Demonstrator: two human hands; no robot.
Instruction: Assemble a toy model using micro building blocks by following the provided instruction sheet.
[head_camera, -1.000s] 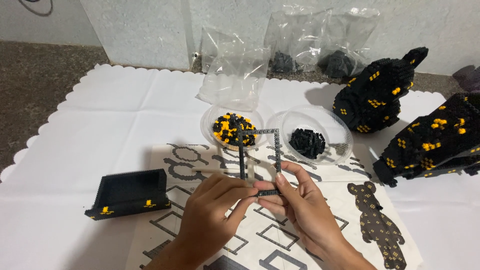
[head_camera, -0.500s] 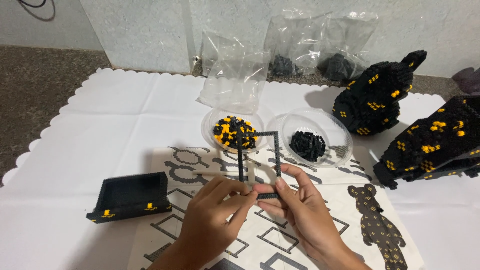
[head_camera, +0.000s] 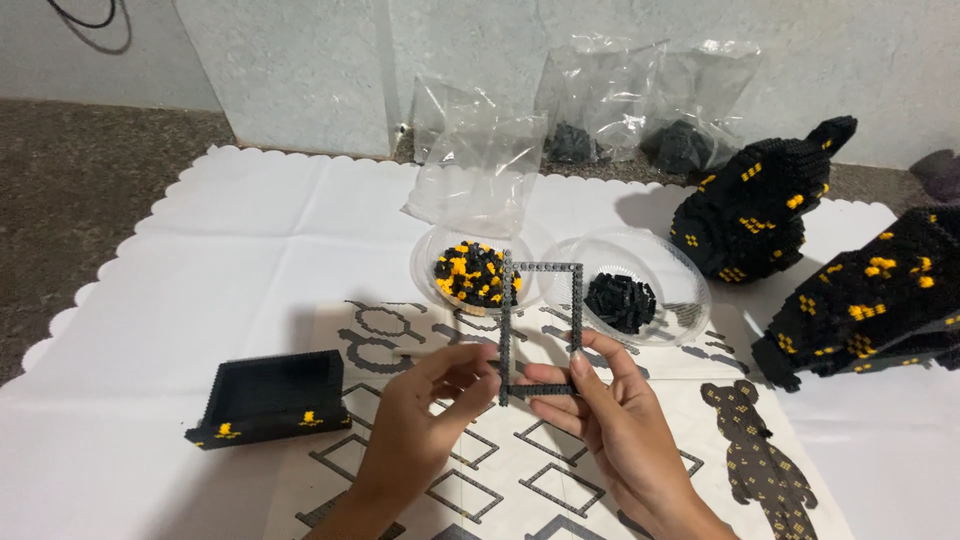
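A thin black brick frame (head_camera: 541, 328), rectangular and studded, is pinched by both the left hand (head_camera: 432, 408) and right hand (head_camera: 612, 420), fingers curled closed around its near edge.

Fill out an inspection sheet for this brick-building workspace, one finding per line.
Surface: white scalloped mat on speckled floor; printed instruction sheet under the hands.
Job's things: thin black brick frame, upright, pinched at its lower edge by both hands.
Clutter: bowl of black and yellow bricks; bowl of black bricks; low black brick section; two large black-and-yellow builds; clear plastic bags.
Grippers: left hand and right hand both grip the frame.
Cables: black cable, top left.
Surroundings: pale wall.
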